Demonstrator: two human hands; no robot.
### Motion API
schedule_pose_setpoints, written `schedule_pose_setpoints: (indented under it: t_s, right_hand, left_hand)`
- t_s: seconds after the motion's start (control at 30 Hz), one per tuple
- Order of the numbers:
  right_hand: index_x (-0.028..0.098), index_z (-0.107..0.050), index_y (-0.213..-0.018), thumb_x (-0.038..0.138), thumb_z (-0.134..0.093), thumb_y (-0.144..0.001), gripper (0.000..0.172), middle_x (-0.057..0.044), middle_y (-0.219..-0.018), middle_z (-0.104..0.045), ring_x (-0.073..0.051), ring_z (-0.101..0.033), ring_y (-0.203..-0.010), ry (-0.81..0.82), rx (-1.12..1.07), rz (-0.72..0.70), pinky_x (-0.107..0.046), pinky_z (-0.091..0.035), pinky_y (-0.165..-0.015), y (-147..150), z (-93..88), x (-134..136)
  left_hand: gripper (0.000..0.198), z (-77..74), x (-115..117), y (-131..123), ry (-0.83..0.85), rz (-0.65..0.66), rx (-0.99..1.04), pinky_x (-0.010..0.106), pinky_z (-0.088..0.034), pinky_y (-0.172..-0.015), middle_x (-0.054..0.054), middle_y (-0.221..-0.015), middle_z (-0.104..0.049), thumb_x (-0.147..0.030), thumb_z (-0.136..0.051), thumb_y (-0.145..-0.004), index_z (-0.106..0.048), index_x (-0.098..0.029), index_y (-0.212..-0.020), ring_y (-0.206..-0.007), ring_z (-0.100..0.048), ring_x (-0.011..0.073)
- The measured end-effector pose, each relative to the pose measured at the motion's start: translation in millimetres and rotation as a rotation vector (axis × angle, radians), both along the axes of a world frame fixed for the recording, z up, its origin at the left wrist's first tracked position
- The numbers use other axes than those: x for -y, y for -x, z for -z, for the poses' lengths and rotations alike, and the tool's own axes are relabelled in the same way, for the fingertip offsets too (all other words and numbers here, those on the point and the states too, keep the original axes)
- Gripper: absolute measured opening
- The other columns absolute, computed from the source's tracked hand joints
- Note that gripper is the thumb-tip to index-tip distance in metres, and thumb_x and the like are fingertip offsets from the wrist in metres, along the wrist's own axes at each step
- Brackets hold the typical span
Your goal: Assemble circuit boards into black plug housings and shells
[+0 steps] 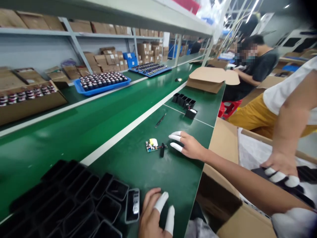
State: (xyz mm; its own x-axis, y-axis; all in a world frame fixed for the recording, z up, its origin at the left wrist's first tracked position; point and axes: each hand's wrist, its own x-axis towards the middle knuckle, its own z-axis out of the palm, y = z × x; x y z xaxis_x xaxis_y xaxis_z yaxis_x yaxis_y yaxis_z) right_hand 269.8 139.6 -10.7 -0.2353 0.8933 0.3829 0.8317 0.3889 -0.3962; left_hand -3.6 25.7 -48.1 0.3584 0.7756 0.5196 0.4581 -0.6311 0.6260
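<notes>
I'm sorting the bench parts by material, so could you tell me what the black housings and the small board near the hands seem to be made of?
The black housings look like moulded plastic: thin walls and a dull sheen. The small board beyond the right hand appears to be green laminate circuit board carrying a yellow-white component. The left hand rests beside the housings, its fingertips in white, rubbery-looking covers.

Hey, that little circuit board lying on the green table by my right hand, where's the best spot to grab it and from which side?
Pinch the circuit board by its two long bare edges, coming from above on its right side, where your right hand already reaches. It lies flat, parts up, with a pale block on top and a black part trailing to the right, so edges probably give a cleaner hold than the top.
</notes>
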Motion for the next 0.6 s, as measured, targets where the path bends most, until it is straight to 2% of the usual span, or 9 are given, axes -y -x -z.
schedule_pose_setpoints:
  t_s: [0.07,0.17,0.2,0.27,0.37,0.43,0.5,0.6]
  right_hand:
    - [0.020,-0.055,-0.138,0.045,-0.054,-0.096,0.049,-0.014,-0.137,-0.058,-0.027,-0.056,-0.125,0.057,0.017,-0.075,-0.045,-0.047,-0.109,22,-3.5,1]
    - [0.013,-0.044,-0.147,0.050,-0.069,-0.086,0.076,-0.020,-0.149,-0.047,-0.034,-0.042,-0.139,0.141,0.069,-0.119,-0.050,-0.039,-0.116,47,-11.2,-16]
    - [0.010,-0.042,-0.148,0.052,-0.073,-0.081,0.084,-0.022,-0.148,-0.048,-0.036,-0.041,-0.140,0.172,0.095,-0.121,-0.052,-0.038,-0.115,54,-14.1,-23]
    - [0.007,-0.043,-0.147,0.054,-0.079,-0.074,0.094,-0.026,-0.138,-0.055,-0.042,-0.047,-0.133,0.236,0.153,-0.102,-0.056,-0.042,-0.109,67,-19.7,-35]
    - [0.006,-0.056,-0.136,0.052,-0.084,-0.069,0.086,-0.027,-0.120,-0.064,-0.044,-0.059,-0.116,0.313,0.229,-0.029,-0.056,-0.048,-0.098,83,-26.5,-47]
    - [0.011,-0.068,-0.119,0.050,-0.085,-0.068,0.066,-0.022,-0.114,-0.067,-0.040,-0.064,-0.107,0.354,0.252,0.010,-0.048,-0.051,-0.092,89,-29.9,-52]
    - [0.015,-0.075,-0.098,0.051,-0.087,-0.066,0.050,-0.017,-0.108,-0.069,-0.035,-0.067,-0.101,0.392,0.249,0.038,-0.039,-0.052,-0.086,90,-33.6,-55]
    - [0.014,-0.074,-0.087,0.058,-0.084,-0.066,0.049,-0.014,-0.102,-0.070,-0.029,-0.068,-0.095,0.430,0.185,0.089,-0.032,-0.050,-0.080,85,-40.8,-51]
  left_hand:
    - [0.033,-1.4,1,1,-0.019,0.028,-0.050,0.036,-0.062,-0.087,0.011,-0.108,-0.070,-0.008,-0.056,-0.089,-0.058,-0.019,-0.120,-0.110,-0.066,0.0245]
    - [0.031,-7.9,1,1,-0.032,0.038,-0.110,0.036,-0.062,-0.088,0.011,-0.108,-0.070,-0.010,-0.057,-0.089,-0.058,-0.018,-0.119,-0.110,-0.066,0.0241]
    - [0.030,-10.2,2,0,-0.035,0.030,-0.113,0.037,-0.063,-0.087,0.012,-0.107,-0.070,-0.010,-0.056,-0.089,-0.059,-0.017,-0.118,-0.110,-0.066,0.0242]
    - [0.027,-13.1,3,-1,-0.044,0.014,-0.107,0.038,-0.064,-0.085,0.013,-0.106,-0.070,-0.010,-0.054,-0.089,-0.060,-0.016,-0.115,-0.109,-0.067,0.0247]
    - [0.025,-10.3,1,-1,-0.083,0.011,-0.105,0.039,-0.064,-0.085,0.014,-0.105,-0.070,-0.010,-0.053,-0.089,-0.061,-0.015,-0.112,-0.107,-0.067,0.0253]
    - [0.026,-3.5,-3,2,-0.130,0.029,-0.127,0.037,-0.064,-0.085,0.014,-0.105,-0.070,-0.010,-0.054,-0.088,-0.061,-0.015,-0.113,-0.107,-0.068,0.0251]
    - [0.027,4.5,-5,3,-0.199,0.047,-0.148,0.035,-0.063,-0.084,0.014,-0.106,-0.070,-0.011,-0.056,-0.088,-0.060,-0.014,-0.114,-0.107,-0.068,0.0247]
    - [0.030,10.8,-4,2,-0.332,0.024,-0.142,0.032,-0.061,-0.085,0.015,-0.106,-0.070,-0.006,-0.050,-0.087,-0.060,-0.013,-0.114,-0.108,-0.068,0.0240]
